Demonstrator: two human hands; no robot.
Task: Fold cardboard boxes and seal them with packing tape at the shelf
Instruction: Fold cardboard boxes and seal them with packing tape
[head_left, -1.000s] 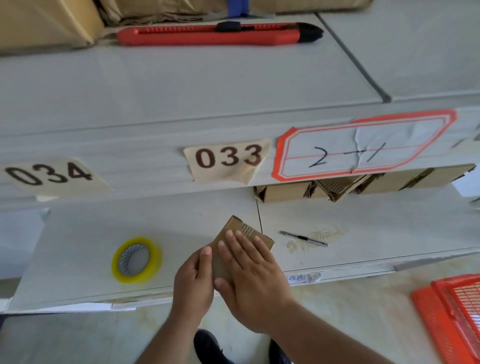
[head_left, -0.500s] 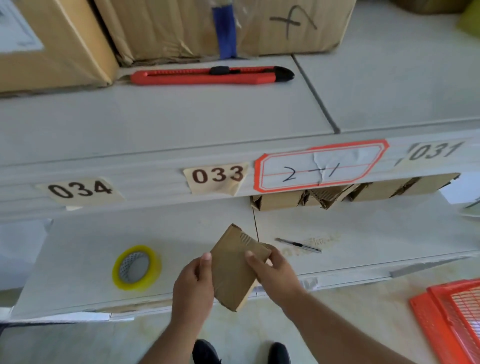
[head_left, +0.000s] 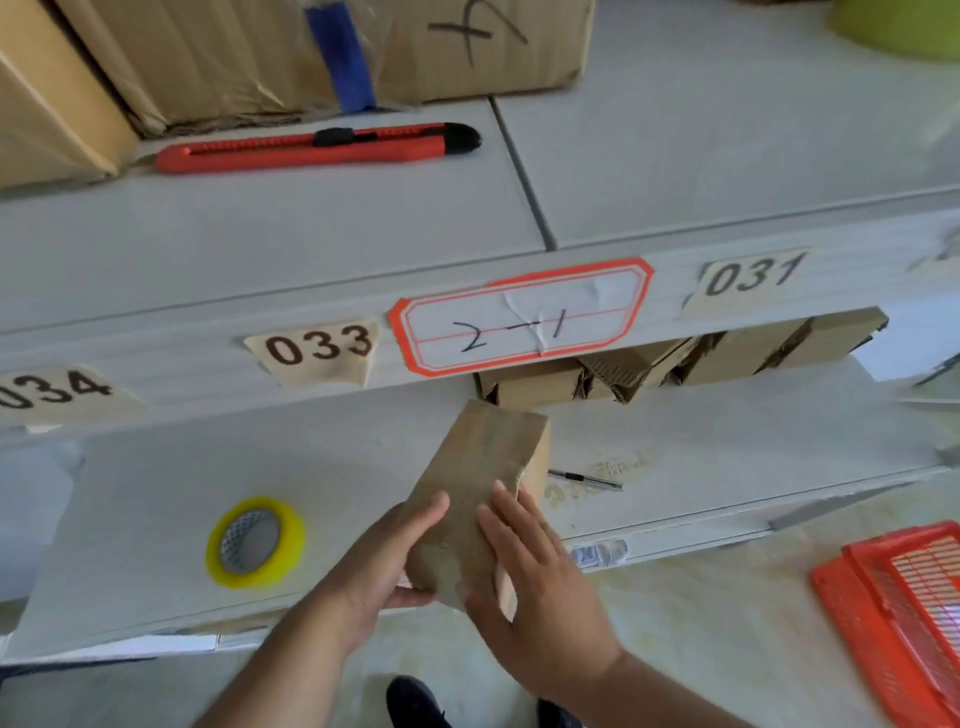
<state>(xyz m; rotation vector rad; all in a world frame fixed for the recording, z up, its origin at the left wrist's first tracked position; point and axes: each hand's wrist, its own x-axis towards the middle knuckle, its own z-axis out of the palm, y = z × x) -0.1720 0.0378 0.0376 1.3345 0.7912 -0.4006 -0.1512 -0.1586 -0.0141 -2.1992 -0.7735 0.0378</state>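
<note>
Both hands hold a small brown cardboard box (head_left: 480, 478) above the front edge of the lower shelf (head_left: 156, 483). The left hand (head_left: 379, 566) wraps around its near left corner, thumb on top and fingers under. The right hand (head_left: 540, 587) lies flat on its right side with straight fingers. A yellow tape roll (head_left: 254, 542) sits on the shelf well to the left. More folded boxes (head_left: 675, 358) stand at the back.
</note>
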